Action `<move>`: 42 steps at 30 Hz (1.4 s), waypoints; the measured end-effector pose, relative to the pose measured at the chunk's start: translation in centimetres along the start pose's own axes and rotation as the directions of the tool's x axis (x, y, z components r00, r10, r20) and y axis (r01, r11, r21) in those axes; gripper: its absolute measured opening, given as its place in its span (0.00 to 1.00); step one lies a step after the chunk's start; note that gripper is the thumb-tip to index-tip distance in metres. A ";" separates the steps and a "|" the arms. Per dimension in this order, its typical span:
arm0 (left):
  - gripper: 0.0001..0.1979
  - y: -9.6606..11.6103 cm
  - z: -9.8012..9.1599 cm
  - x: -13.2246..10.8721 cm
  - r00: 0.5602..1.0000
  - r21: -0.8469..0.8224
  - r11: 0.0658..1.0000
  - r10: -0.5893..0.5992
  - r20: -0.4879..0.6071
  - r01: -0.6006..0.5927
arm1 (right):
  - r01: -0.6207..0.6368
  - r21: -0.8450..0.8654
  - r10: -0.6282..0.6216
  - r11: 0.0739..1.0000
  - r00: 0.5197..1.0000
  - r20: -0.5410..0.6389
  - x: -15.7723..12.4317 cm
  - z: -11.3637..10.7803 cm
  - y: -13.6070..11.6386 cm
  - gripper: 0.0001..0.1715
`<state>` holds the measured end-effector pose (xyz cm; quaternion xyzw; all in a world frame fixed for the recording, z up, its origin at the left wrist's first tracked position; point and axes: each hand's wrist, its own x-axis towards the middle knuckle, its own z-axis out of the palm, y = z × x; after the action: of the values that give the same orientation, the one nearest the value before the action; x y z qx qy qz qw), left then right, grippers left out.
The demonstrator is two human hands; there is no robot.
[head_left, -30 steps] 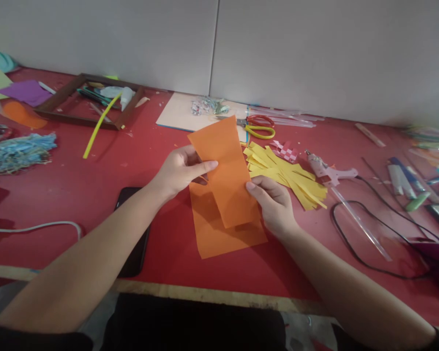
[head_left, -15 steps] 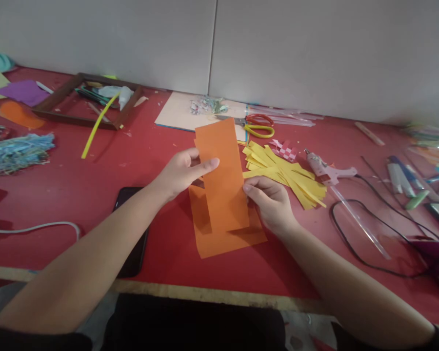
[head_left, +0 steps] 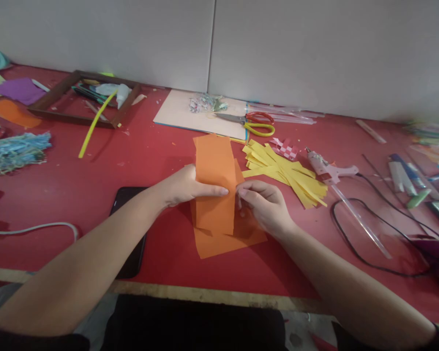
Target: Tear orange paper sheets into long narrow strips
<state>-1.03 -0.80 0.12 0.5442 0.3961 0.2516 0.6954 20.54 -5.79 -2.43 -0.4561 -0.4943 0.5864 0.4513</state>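
Note:
A tall strip of orange paper (head_left: 214, 161) stands in front of me, bulging a little at the middle. My left hand (head_left: 185, 186) is closed on it from the left, thumb laid flat across its front and fingers hidden behind. At the strip's right edge, my right hand (head_left: 265, 202) is closed in a pinch on the paper; its fingertips partly hide the contact. More orange paper (head_left: 234, 243) lies flat on the table underneath. Close by on the right is a crossed pile of yellow paper strips (head_left: 285, 170).
Scissors (head_left: 259, 124) rest on pale sheets (head_left: 171, 109) near the wall. To the right are a glue gun (head_left: 327, 168) with its black cord, a clear stick (head_left: 362, 222) and several markers (head_left: 406, 178). A phone (head_left: 133, 263) lies under my left forearm; a wooden frame (head_left: 73, 117) holds small tools.
The orange strip has come lower and slightly left, and now bulges. My left hand has slid down with its thumb farther across the paper. My right hand stays near the right edge.

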 end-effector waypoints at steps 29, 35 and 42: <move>0.24 0.5 -0.2 -0.2 0.998 0.019 1.000 0.024 -0.059 -0.023 | 0.071 -0.382 -0.160 0.921 0.965 -0.208 0.2 0.2 -1.3 0.03; 0.25 0.7 -0.5 -0.3 1.000 0.009 1.000 -0.002 -0.011 0.002 | 0.077 -0.343 -0.125 0.936 0.985 -0.119 0.2 0.3 -1.1 0.07; 0.25 0.4 -0.2 -0.2 1.000 0.031 0.999 -0.025 0.009 0.024 | 0.029 -0.284 -0.053 0.959 0.996 -0.076 0.0 1.0 -1.3 0.10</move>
<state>-1.31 -0.74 0.56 0.5513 0.4032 0.2343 0.6918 19.68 -5.81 -1.07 -0.5294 -0.5630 0.4811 0.4139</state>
